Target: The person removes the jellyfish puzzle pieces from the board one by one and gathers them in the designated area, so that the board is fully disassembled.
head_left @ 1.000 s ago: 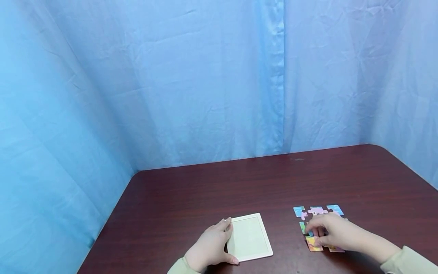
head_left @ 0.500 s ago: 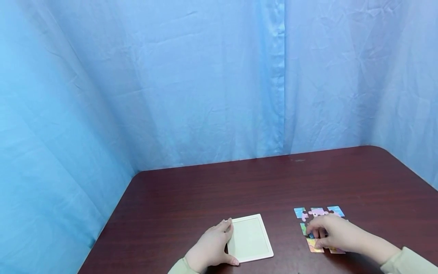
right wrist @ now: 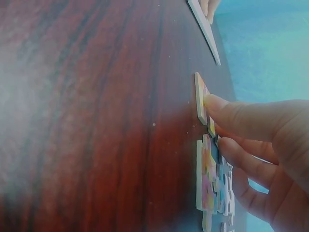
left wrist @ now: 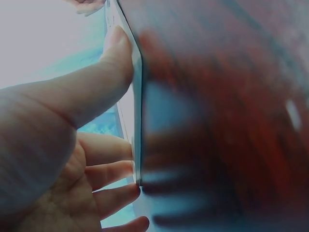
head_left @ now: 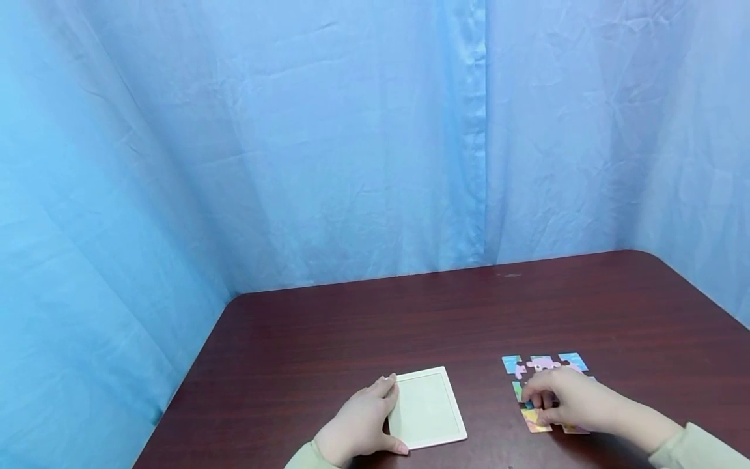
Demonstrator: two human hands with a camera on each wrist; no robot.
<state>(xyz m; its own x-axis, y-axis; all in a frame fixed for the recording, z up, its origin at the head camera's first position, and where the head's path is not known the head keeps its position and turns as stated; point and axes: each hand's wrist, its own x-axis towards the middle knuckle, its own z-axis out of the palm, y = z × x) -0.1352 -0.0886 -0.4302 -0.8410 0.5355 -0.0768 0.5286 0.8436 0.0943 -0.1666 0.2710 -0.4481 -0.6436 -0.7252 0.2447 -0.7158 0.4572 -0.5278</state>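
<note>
On the table lies a square, pale jigsaw tray (head_left: 424, 409) with a raised rim. My left hand (head_left: 360, 420) rests along its left side, thumb on the near corner and fingertips touching the far corner; in the left wrist view the thumb (left wrist: 118, 48) lies along the rim and the fingers are nearly straight. Colourful jigsaw pieces (head_left: 541, 363) form a loosely spaced block to the tray's right. My right hand (head_left: 574, 397) bends over them and pinches the yellow corner jigsaw piece (right wrist: 200, 99), which stands apart from its neighbours. The hand hides the block's middle.
The dark reddish-brown table (head_left: 375, 326) has rounded far corners. A light blue curtain (head_left: 351, 163) hangs behind it and along both sides. Between tray and pieces runs a narrow strip of tabletop.
The yellow corner piece has shifted slightly left and turned a little under my right thumb. The left hand and the tray stay where they were.
</note>
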